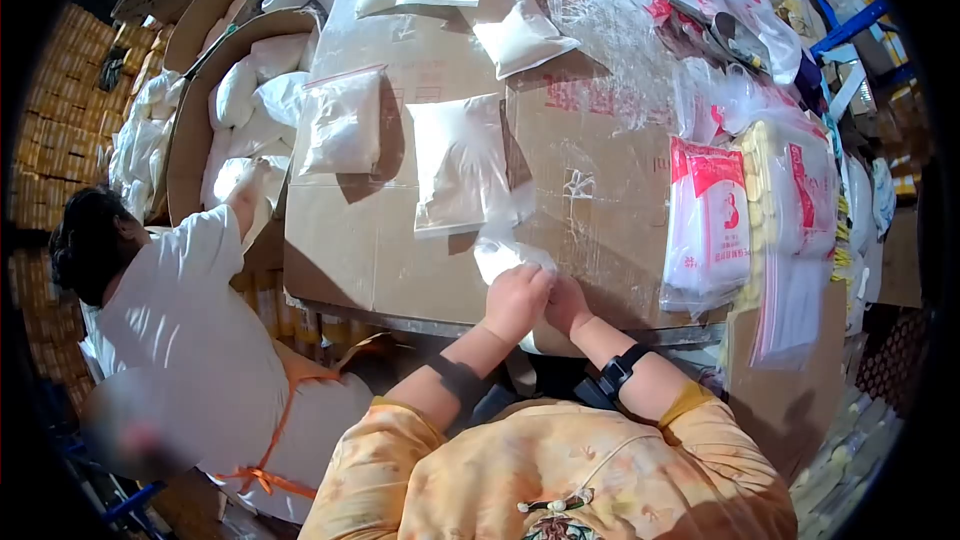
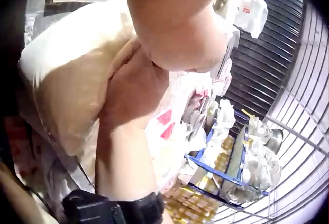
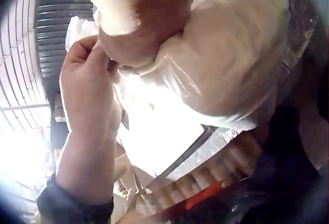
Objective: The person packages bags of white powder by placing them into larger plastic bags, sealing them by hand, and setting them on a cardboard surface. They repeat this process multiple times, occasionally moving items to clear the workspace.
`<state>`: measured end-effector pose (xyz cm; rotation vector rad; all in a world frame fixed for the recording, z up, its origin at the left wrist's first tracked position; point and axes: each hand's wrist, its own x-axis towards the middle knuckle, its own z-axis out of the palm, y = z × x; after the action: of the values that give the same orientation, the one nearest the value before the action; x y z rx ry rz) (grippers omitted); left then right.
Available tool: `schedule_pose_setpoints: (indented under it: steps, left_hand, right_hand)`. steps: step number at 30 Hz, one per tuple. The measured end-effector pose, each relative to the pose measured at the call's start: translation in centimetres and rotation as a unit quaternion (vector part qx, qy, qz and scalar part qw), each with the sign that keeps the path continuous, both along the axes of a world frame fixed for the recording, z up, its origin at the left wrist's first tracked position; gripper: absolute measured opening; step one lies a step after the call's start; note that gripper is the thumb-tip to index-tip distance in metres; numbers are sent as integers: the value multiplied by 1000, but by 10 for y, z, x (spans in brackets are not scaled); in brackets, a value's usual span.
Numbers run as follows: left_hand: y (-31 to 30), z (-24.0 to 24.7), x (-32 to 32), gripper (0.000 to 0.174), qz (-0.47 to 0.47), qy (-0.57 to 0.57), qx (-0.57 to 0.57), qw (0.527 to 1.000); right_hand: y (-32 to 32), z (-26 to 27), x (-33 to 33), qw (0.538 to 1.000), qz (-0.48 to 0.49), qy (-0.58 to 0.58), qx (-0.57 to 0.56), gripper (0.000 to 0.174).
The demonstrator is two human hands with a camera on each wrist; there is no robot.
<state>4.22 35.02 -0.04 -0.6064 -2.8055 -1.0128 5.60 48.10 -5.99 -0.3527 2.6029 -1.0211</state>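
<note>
At the table's front edge, a white plastic bag with pale contents [image 1: 503,252] is between my hands. My left hand [image 1: 518,302] pinches its gathered top with curled fingers, and my right hand [image 1: 568,306] grips close against it. The left wrist view shows the bag [image 2: 72,75] bulging beside my right hand [image 2: 134,88], with my left hand [image 2: 180,34] above. In the right wrist view the full bag [image 3: 231,54] lies against my right hand [image 3: 139,23]; my left hand [image 3: 87,85] has bent fingers. The fingertips are mostly hidden.
Filled clear bags [image 1: 462,160] lie on the cardboard-covered table [image 1: 600,230]. Red-printed packs of empty bags [image 1: 708,220] lie at the right. At the left, a person in a white shirt [image 1: 190,300] reaches into a large carton [image 1: 190,130] of white bags.
</note>
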Motion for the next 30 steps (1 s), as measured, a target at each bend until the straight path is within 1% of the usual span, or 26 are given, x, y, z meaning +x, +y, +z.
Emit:
schedule_pose_setpoints:
  steps: [1, 3, 4, 5, 6, 7, 8, 9, 11, 14, 17, 18, 21, 22, 23, 24, 25, 26, 27, 29, 30]
  left_hand:
    - [2, 0, -3, 20, -16, 13, -5, 1000]
    - [8, -3, -3, 22, -46, 34, -12, 998]
    - [10, -3, -4, 25, -53, 31, -19, 998]
    - [11, -4, -6, 24, -48, 39, -21, 998]
    - [10, -5, -6, 23, -44, 45, -21, 998]
    - [8, -7, -3, 21, -39, 50, -22, 998]
    - [1, -31, 5, 22, -18, 0, -60, 998]
    - [-6, -42, 8, 21, 15, -40, -38, 998]
    - [-21, -57, 15, 20, 81, -120, 9, 989]
    - [-26, -67, 12, 15, 132, -133, 62, 980]
    - [-22, -75, 14, 13, 190, -86, 106, 972]
    - [-21, -74, 15, 16, 197, -94, 103, 970]
    - [-5, -72, 29, 14, 307, -186, 206, 911]
    - [0, -74, 30, 14, 331, -208, 223, 893]
    - [-3, -74, 30, 13, 343, -246, 277, 863]
    - [-4, -74, 24, 12, 352, -281, 331, 829]
    - [-4, -74, 19, 12, 358, -317, 384, 790]
    - [-6, -67, 12, 10, 353, -341, 536, 687]
    - [-13, -54, 2, 9, 318, -354, 491, 730]
    - [-21, -44, -6, 5, 293, -300, 361, 833]
    - [-25, -44, -6, 7, 304, -272, 312, 858]
  right_hand:
    - [1, -5, -3, 1000, 23, -4, 16, 15]
    - [-2, 6, -8, 996, 10, 26, 88, 10]
    - [-3, 10, -12, 991, 5, 44, 125, 11]
    - [-1, -2, -13, 988, -152, -13, -34, 12]
    - [0, -17, -11, 932, -301, -70, -190, 14]
    - [3, -32, -8, 827, -434, -124, -336, 16]
    - [9, -16, -12, 863, -403, -53, -300, 20]
    - [13, -5, -13, 914, -373, 9, -157, 20]
    - [27, -11, -5, 956, -286, 43, -41, 21]
    - [27, -9, 11, 965, -263, 2, -2, 19]
    - [21, -10, 15, 944, -306, -119, 35, 19]
    - [22, -12, 18, 954, -291, -72, -23, 24]
    - [13, -3, 10, 932, -336, -89, -104, 28]
    - [13, -17, 12, 918, -345, -103, -168, 29]
    - [9, -13, 8, 823, -430, -225, -295, 30]
    - [5, -6, -1, 691, -495, -334, -407, 31]
    - [4, -2, -5, 526, -540, -427, -499, 33]
    - [7, -11, 0, 463, -469, -495, -566, 40]
    - [5, -7, -1, 487, -477, -483, -550, 40]
    - [-8, -2, -7, 535, -483, -462, -517, 39]
    - [-5, -7, -3, 488, -535, -413, -552, 31]
